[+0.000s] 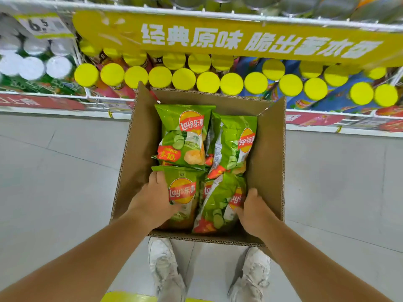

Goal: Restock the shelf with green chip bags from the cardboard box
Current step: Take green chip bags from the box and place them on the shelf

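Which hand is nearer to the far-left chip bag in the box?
Left. The left hand holds the near-left bag, directly next to the far-left bag; the right hand holds the near-right bag, diagonally away from it.

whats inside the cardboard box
At least four green chip bags show inside the cardboard box, two far, two near. The left hand grips the near-left bag, the right hand the near-right bag. Anything beneath them, and the box floor, is covered.
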